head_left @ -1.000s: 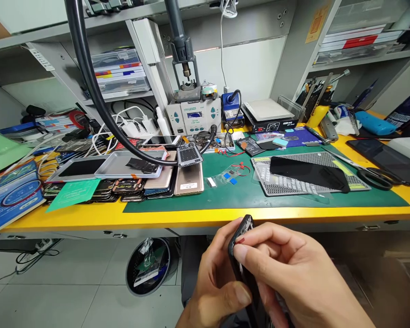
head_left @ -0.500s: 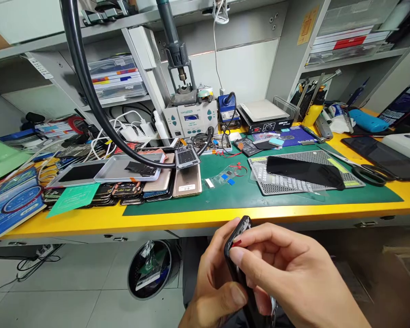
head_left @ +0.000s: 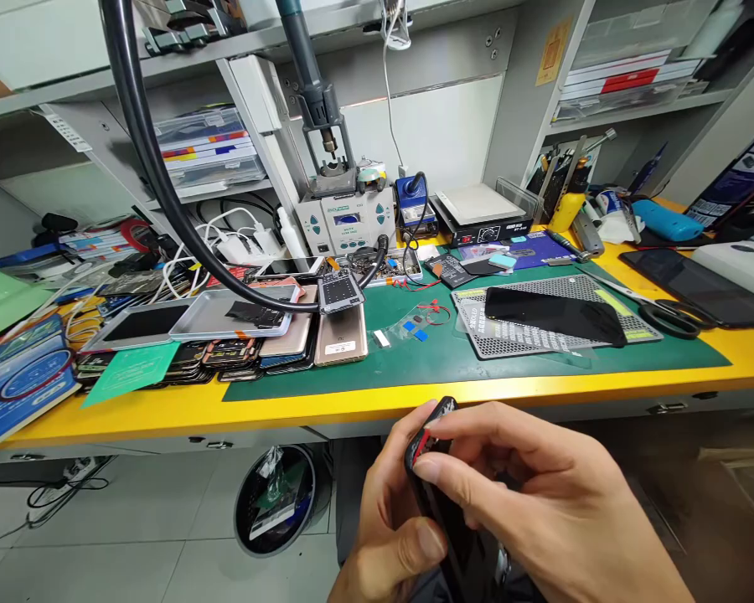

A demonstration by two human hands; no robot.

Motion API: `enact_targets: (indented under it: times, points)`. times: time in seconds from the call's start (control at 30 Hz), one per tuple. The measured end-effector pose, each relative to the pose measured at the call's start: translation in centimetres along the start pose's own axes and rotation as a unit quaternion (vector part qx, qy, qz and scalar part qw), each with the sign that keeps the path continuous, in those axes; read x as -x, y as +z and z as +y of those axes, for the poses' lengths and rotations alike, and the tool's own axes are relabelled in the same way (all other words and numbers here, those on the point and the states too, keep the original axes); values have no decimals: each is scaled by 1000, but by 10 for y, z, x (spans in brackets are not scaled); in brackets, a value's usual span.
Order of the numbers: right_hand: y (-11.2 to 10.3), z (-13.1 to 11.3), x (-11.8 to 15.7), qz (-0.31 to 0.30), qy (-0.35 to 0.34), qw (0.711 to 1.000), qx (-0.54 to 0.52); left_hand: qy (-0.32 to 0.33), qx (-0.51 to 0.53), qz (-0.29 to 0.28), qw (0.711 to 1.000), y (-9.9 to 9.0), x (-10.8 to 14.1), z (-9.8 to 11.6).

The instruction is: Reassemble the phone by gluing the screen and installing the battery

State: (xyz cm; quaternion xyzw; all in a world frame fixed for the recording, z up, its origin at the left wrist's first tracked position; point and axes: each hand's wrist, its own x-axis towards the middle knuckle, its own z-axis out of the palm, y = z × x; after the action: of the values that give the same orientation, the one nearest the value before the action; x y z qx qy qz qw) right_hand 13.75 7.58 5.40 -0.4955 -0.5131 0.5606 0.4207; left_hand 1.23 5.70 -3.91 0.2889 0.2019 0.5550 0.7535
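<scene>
A black phone body [head_left: 447, 523] is tilted upright below the bench's front edge, at the bottom centre. My left hand [head_left: 389, 519] wraps round it from the left, thumb along its near side. My right hand [head_left: 528, 494] has thumb and index finger at the phone's upper corner, pinching a small red strip [head_left: 421, 444] that lies along the rim. The other right fingers are curled behind, partly hidden.
A green mat [head_left: 389, 368] holds a perforated plate [head_left: 565, 339] with a black screen [head_left: 553, 314] on it. Scissors [head_left: 669, 316] lie at the right. Stacked phones [head_left: 343, 335] are left of centre. A bin [head_left: 245, 502] stands on the floor.
More of the red strip shows between my right thumb and index finger, which have spread slightly. The phone and both hands sit slightly further left in the view.
</scene>
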Motion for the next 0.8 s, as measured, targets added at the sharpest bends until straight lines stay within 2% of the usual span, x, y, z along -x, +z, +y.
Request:
enact_targets:
  times: [0.1,0.17,0.27,0.33,0.53,0.8]
  points:
    - [-6,1,-2,-9,-45,998,38,-10,7,-16,1000,3,-1,-1]
    - [-13,2,-4,-16,-105,992,74,-4,18,-35,999,6,-4,0]
    - [-24,-1,-8,-51,-214,962,162,2,6,-53,999,8,-7,2]
    - [-29,-5,-12,-86,-244,944,206,-3,-12,-57,998,8,-7,2]
    - [-33,-12,-18,-128,-209,948,205,29,17,-69,997,4,-4,-2]
    - [-32,-17,-14,-140,-139,964,178,-8,-2,-67,998,-5,-1,1]
